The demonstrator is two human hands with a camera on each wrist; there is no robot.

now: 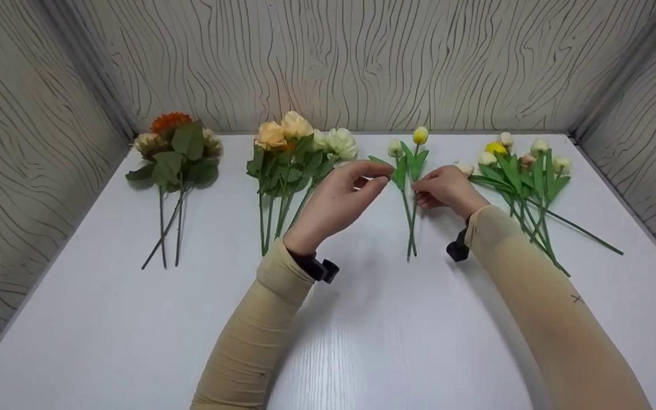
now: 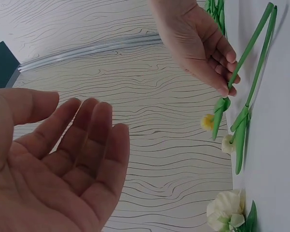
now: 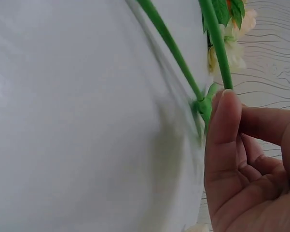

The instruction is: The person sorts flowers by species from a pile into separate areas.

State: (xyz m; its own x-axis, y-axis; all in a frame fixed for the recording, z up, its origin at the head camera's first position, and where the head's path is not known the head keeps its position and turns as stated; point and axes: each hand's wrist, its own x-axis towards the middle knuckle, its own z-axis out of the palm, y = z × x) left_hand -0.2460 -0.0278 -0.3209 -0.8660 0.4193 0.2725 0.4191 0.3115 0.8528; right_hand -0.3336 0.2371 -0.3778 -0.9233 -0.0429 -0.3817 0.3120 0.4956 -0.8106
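Note:
Between thumb and fingertips my right hand (image 1: 445, 188) pinches the green stem of a yellow tulip (image 1: 420, 135), just below its leaves. In the right wrist view the pinched stem (image 3: 217, 43) runs up from the fingertips. A white tulip (image 1: 394, 148) lies beside it on the table, and the two stems cross near their lower ends. My left hand (image 1: 342, 199) hovers left of these tulips with its fingers gently bent. Nothing lies in its palm in the left wrist view (image 2: 72, 164).
Left of the hands lie a bunch of peach and cream roses (image 1: 285, 165) and, farther left, an orange and cream bunch (image 1: 174, 154). Several more tulips (image 1: 521, 171) lie to the right. Wood-patterned panels (image 1: 328, 62) wall the white table (image 1: 134, 341) at back and sides.

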